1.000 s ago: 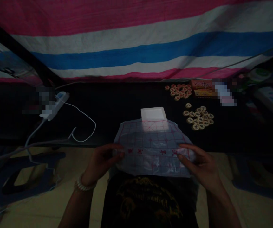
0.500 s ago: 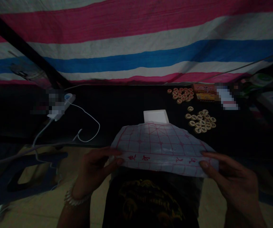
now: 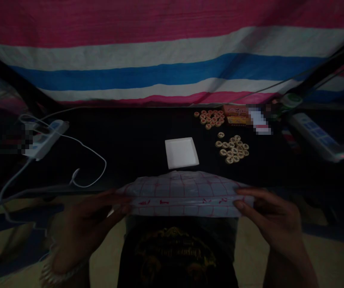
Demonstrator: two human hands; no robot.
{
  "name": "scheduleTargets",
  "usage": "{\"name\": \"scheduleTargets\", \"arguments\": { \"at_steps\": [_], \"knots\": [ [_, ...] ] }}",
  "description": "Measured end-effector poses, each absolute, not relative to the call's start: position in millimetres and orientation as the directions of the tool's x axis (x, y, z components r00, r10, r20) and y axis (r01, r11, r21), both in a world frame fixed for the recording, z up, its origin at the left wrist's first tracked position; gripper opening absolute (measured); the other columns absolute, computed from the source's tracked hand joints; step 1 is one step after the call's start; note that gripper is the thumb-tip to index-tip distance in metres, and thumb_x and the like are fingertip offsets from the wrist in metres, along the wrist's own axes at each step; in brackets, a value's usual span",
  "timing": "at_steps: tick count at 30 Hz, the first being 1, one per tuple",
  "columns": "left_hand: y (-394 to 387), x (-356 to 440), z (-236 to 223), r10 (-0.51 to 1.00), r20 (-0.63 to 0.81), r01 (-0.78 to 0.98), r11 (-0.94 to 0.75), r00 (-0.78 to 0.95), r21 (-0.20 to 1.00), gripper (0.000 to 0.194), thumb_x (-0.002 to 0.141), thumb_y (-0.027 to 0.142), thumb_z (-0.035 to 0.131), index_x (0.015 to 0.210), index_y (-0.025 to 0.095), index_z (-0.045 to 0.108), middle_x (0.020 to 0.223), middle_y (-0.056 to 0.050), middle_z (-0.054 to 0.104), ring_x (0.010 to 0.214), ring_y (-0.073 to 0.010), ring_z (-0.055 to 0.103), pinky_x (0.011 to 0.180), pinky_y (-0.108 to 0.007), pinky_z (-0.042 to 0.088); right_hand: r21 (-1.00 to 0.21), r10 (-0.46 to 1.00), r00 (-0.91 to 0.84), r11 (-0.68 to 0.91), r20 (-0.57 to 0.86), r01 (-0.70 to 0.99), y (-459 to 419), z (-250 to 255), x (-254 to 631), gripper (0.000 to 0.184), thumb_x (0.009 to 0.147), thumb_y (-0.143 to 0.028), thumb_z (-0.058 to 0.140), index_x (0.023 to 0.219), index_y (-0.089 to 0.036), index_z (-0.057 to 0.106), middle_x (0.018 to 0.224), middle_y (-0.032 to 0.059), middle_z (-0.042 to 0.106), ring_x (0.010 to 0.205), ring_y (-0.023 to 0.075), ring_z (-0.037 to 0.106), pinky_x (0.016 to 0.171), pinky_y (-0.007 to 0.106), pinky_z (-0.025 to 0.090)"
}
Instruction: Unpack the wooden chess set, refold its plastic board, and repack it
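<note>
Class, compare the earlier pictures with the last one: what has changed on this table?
The left hand and right hand have drawn the plastic chessboard sheet toward the person, so its far edge now lies clear of the white tray. Both hands keep hold. The round chess pieces stay in their piles.

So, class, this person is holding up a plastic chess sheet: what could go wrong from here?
The thin xiangqi sheet, pinched only along one edge by the left hand and right hand, might slip and fall. Swung forward, it could knock the white tray or scatter the loose wooden pieces.
</note>
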State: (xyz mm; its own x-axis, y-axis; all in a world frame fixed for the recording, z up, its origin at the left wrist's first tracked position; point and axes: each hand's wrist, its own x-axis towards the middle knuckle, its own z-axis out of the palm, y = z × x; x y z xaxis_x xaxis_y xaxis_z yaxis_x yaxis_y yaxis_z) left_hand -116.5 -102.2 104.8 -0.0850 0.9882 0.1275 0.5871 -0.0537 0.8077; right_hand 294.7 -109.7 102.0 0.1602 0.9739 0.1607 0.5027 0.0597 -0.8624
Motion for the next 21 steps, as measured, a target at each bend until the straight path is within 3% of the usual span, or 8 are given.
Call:
{"name": "scheduleTargets", "arguments": {
  "at_steps": [5,13,17,21],
  "knots": [
    [-99.9,-122.4,102.3,0.987,0.088,0.583,0.006,-0.132,0.813,0.009,0.081,0.037,0.086,0.085,0.030,0.084,0.100,-0.003,0.085,0.085,-0.0219,0.082,0.075,-0.029,0.070,-0.904,0.974,0.144,0.098,0.172,0.417,-106.4,114.1,290.0,0.017,0.078,-0.027,0.090,0.094,-0.032,0.086,0.075,-0.0010,0.078,0.045,0.0090,0.054,0.038,0.018,0.047],
    [-89.6,-119.7,110.5,0.987,0.089,0.579,0.007,-0.137,0.815,0.006,0.078,0.035,0.084,0.080,0.030,0.084,0.091,-0.002,0.085,0.075,-0.0229,0.082,0.062,-0.026,0.069,-0.960,0.971,0.188,0.096,0.149,0.263,-109.9,112.9,286.5,0.020,0.076,-0.024,0.092,0.093,-0.030,0.085,0.069,-0.0012,0.076,0.047,0.0116,0.061,0.040,0.019,0.051],
    [-88.4,-119.2,112.7,0.986,0.061,0.562,0.037,-0.154,0.826,0.006,0.075,0.034,0.085,0.079,0.030,0.085,0.092,-0.002,0.085,0.077,-0.0221,0.083,0.067,-0.026,0.069,-0.947,0.964,0.186,0.132,0.192,0.294,-111.3,113.0,284.1,0.012,0.076,-0.025,0.093,0.085,-0.028,0.085,0.067,-0.0001,0.075,0.043,0.0100,0.057,0.037,0.019,0.048],
    [-88.2,-121.1,110.8,0.982,0.018,0.561,0.091,-0.186,0.823,0.007,0.072,0.028,0.086,0.079,0.028,0.085,0.093,-0.002,0.085,0.078,-0.0214,0.083,0.069,-0.025,0.068,-0.954,0.971,0.186,0.094,0.151,0.285,-113.3,114.4,282.6,0.019,0.075,-0.028,0.095,0.092,-0.028,0.085,0.071,0.0005,0.076,0.043,0.0104,0.057,0.037,0.020,0.049]
  ]
}}
